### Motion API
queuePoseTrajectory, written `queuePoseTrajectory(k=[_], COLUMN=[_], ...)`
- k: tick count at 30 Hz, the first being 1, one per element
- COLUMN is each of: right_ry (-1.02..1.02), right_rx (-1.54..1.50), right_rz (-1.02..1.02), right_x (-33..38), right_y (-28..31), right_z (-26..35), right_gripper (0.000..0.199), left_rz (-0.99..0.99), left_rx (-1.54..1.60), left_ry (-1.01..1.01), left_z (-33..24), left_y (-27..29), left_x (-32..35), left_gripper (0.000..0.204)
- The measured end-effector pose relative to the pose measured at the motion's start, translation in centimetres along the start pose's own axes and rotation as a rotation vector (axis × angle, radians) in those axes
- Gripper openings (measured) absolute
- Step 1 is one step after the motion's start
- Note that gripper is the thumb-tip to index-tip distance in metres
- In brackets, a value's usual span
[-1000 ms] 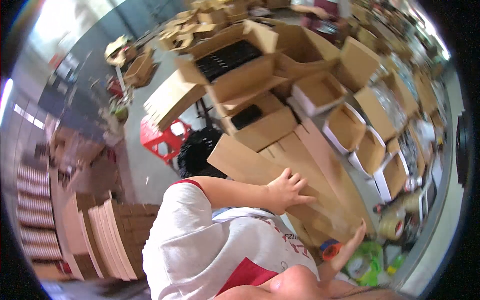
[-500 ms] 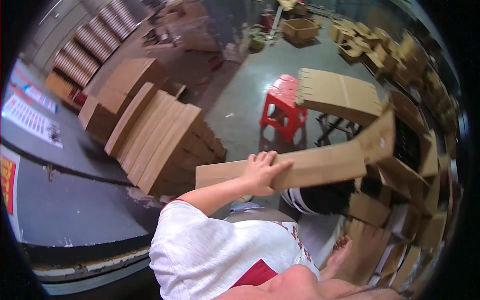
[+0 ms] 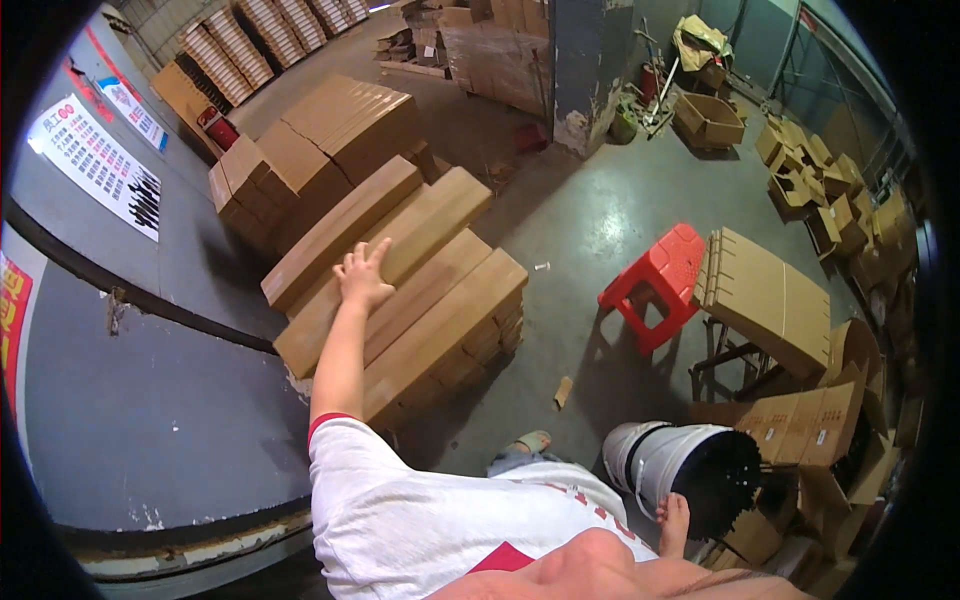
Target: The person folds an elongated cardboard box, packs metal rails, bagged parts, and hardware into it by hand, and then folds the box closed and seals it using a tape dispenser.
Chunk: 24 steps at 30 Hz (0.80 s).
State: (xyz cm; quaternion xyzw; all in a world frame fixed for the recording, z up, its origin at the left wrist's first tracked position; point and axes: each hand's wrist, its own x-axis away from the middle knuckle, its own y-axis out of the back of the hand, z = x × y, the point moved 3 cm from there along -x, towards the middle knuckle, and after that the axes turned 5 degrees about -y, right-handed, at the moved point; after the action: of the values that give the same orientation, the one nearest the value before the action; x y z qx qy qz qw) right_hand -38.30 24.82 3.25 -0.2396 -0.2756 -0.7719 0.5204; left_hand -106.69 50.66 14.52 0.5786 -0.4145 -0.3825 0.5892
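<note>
On the left, my left hand (image 3: 362, 278) rests with spread fingers on a long, narrow brown carton (image 3: 436, 221). The carton lies on a stack of similar cartons (image 3: 447, 328), and its ends stick out a little past the ones beside it. Low in the picture, my right hand (image 3: 674, 522) holds nothing; its loosely bent fingers are apart. It hangs in front of a white bucket (image 3: 662, 461) with a dark inside.
A red plastic stool (image 3: 655, 283) stands right of the stack. Beside it, flattened cardboard (image 3: 768, 300) lies on a dark folding stand. Open boxes (image 3: 815, 425) crowd the right side. Larger cartons (image 3: 330, 135) stand behind the stack, and a grey wall (image 3: 180, 420) runs along the left.
My left hand has moved left with the long carton, which now lies on the stack instead of in the air. The view has turned, and my right hand stays low and empty.
</note>
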Motion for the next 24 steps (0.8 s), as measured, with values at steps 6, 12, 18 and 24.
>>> queuePoseTrajectory(k=[6, 12, 18, 24], right_ry=[-0.088, -0.017, 0.067, -0.040], right_rx=[0.138, 0.024, 0.096, -0.070], right_rz=[0.051, -0.008, -0.142, -0.335], right_x=[-1.9, -0.6, 0.0, 5.0], right_y=[-1.1, -1.1, -0.2, 0.8], right_z=[-1.1, -3.4, -8.3, -12.4], right_gripper=[0.018, 0.017, 0.024, 0.028], left_rz=[0.025, -0.127, -0.022, 0.408], left_rx=[-0.102, 0.162, 0.660, 0.878], left_ry=[0.104, -0.045, -0.959, -1.592], left_z=[4.6, -5.9, -28.9, -49.1], left_y=[-7.9, -17.8, -16.9, -15.2], left_x=[-4.7, 0.4, 13.2, 27.2], left_gripper=[0.063, 0.054, 0.055, 0.053])
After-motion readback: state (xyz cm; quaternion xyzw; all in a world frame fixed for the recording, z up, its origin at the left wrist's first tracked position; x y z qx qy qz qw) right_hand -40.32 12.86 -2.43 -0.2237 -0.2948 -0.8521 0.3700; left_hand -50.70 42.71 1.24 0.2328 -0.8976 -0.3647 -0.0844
